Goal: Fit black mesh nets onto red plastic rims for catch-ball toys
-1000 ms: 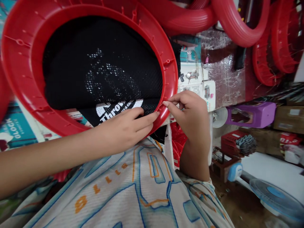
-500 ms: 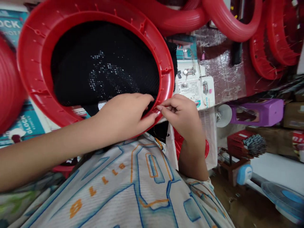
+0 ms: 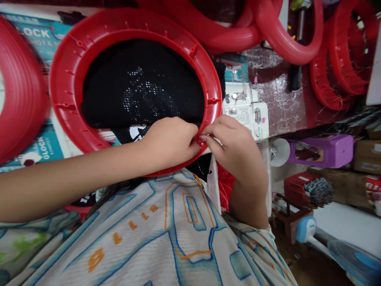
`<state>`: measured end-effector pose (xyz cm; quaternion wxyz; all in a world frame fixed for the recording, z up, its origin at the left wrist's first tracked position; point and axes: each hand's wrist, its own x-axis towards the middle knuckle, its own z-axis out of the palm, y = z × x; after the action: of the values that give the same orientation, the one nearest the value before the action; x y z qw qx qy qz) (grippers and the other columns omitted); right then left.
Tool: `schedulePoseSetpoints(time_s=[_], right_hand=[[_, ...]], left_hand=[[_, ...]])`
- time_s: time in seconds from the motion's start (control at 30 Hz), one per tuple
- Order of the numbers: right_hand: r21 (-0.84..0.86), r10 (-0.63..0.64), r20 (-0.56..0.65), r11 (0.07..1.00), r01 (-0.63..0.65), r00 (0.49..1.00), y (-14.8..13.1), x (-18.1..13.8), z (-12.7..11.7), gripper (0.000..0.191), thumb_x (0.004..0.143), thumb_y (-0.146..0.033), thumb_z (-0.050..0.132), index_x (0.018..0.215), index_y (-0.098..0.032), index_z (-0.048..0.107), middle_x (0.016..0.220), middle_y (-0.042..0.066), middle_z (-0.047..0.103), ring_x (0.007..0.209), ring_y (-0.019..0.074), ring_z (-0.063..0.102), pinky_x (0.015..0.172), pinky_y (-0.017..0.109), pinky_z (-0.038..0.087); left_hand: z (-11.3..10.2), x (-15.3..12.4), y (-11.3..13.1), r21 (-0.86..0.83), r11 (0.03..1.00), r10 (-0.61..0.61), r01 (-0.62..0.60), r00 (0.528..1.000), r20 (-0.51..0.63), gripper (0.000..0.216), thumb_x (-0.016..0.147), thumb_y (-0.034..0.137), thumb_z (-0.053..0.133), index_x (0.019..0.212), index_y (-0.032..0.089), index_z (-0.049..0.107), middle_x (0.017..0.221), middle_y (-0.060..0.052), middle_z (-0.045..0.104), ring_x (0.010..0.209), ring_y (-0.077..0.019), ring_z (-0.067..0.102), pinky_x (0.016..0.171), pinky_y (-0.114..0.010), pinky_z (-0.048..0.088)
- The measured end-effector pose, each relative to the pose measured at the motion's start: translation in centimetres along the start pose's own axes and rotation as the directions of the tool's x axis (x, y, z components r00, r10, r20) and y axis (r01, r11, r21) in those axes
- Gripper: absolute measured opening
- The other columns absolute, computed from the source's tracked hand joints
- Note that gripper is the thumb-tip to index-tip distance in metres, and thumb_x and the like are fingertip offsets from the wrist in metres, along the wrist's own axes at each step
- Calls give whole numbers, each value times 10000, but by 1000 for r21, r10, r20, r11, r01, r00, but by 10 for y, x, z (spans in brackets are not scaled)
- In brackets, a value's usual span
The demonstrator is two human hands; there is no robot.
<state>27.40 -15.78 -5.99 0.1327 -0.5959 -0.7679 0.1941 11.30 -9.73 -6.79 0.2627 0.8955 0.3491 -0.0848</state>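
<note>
A large red plastic ring (image 3: 66, 79) with small ribs and pegs on its inner side lies before me, close to my body. Black mesh fabric (image 3: 110, 87) with a white dotted print shows through its opening. At the ring's near right part, my left hand (image 3: 172, 141) is closed on the rim, its fingertips partly hidden. My right hand (image 3: 236, 143) pinches thumb and forefinger together over the same stretch of rim, right beside the left fingertips. Whatever lies in that pinch is too small to make out.
More red rings (image 3: 300, 55) lie at the back and right, and another (image 3: 24, 103) at the left. Printed boxes (image 3: 47, 139) lie beneath. A hammer (image 3: 295, 75) rests on the table. A purple stool (image 3: 336, 151) and blue fan (image 3: 360, 250) stand at the right.
The ring has shifted slightly right and down in view, partly through camera movement. My left fingers have curled in more, and my right hand keeps pinching at the rim.
</note>
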Motion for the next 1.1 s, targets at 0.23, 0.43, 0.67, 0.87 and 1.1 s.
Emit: schedulePoseSetpoints(time_s=[0.23,0.43,0.67,0.87,1.1], right_hand=[[171,41,-3,984,-40,999,4,3,6,94,873,-140,608,819,-170,679,809,32,647,781,167,595,726,294,446],[131,40,-49,991,-33,998,3,0,11,91,871,-146,634,794,-151,683,789,39,645,761,165,591,704,289,445],[48,98,-76,994,-95,992,-16,-17,21,157,900,-238,646,782,-153,704,766,44,667,728,165,596,687,298,447],[96,182,-83,980,-173,980,-40,-28,40,187,926,-257,614,819,-155,728,791,49,714,764,168,631,729,297,472],[82,170,-106,983,-161,980,-46,-27,48,184,925,-200,573,844,-131,723,818,74,708,796,186,631,753,307,480]], left_hand=[[0,-9,-10,-4,1000,-14,14,999,31,341,827,376,450,675,210,706,644,-46,688,589,-198,598,519,-297,276],[0,-12,-9,-6,1000,-6,6,997,80,350,824,371,435,665,205,699,668,-72,699,604,-224,608,527,-305,260],[-3,-27,-16,81,994,59,-73,985,162,270,823,307,489,633,200,647,667,-50,686,603,-203,620,501,-284,235],[-5,-47,-36,155,982,78,-112,974,212,236,820,243,513,619,199,629,699,-59,668,652,-255,627,521,-311,306],[2,-60,-29,-19,994,105,-106,992,-74,286,914,359,502,872,194,732,817,-62,697,818,-268,660,771,-412,506]])
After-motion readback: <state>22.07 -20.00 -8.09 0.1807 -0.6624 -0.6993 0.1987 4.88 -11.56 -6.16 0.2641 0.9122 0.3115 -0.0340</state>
